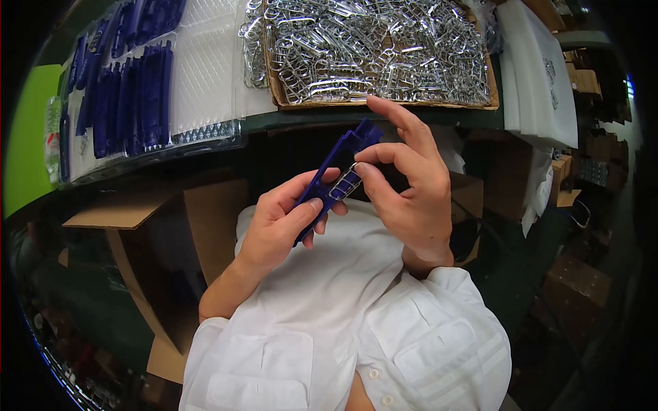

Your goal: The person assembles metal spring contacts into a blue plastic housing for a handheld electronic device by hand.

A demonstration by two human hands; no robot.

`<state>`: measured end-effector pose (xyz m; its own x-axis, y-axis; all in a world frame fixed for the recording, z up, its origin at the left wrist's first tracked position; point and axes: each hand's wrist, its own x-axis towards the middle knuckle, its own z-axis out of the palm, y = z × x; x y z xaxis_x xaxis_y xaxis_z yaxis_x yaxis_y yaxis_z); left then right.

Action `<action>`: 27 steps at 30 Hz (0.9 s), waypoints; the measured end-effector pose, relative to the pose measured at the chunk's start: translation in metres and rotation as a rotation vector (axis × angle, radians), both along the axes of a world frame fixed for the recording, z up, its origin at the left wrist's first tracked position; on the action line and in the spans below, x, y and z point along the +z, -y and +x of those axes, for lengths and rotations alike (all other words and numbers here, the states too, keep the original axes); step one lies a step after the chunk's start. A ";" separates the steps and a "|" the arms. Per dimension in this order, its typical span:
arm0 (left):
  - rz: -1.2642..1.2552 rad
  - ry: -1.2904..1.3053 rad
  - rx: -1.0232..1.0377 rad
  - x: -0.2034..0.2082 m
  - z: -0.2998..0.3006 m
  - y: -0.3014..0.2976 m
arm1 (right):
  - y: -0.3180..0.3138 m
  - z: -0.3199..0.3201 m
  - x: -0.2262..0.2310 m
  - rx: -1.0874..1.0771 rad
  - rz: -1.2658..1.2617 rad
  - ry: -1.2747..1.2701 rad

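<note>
One long blue plastic part (pixel 320 190), looped wire clip (pixel 346 183) against it.

Green floor (pixel 508 301) (bright light (pixel 630 88), far right)

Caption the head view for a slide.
Left hand holds a blue plastic frame; right hand pinches a bent-wire metal clip against it.

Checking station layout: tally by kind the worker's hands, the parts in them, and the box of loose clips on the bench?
Hands: 2 (left hand, right hand)
Blue plastic part in hand: 1
Wire clip at that part: 1
Cardboard box of loose clips: 1
Total: 5
</note>
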<state>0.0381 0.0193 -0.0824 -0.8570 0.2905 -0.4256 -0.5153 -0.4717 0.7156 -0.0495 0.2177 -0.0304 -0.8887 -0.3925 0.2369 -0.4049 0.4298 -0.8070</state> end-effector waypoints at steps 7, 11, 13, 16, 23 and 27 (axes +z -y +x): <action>-0.143 -0.029 -0.002 -0.002 0.004 -0.004 | -0.003 0.002 0.005 -0.013 0.008 0.005; -0.155 -0.062 -0.016 -0.001 0.004 -0.006 | 0.005 0.002 -0.005 -0.046 0.088 -0.129; -0.155 -0.064 -0.018 0.000 0.003 -0.006 | 0.006 0.002 -0.009 -0.035 0.115 -0.193; -0.155 -0.064 -0.023 0.000 0.004 -0.006 | 0.008 0.003 -0.011 -0.042 0.125 -0.208; -0.150 -0.030 -0.014 0.001 0.003 -0.005 | 0.007 0.006 -0.013 -0.002 0.132 -0.160; -0.152 -0.044 -0.024 -0.002 0.004 -0.003 | 0.007 0.003 -0.021 0.050 0.123 -0.178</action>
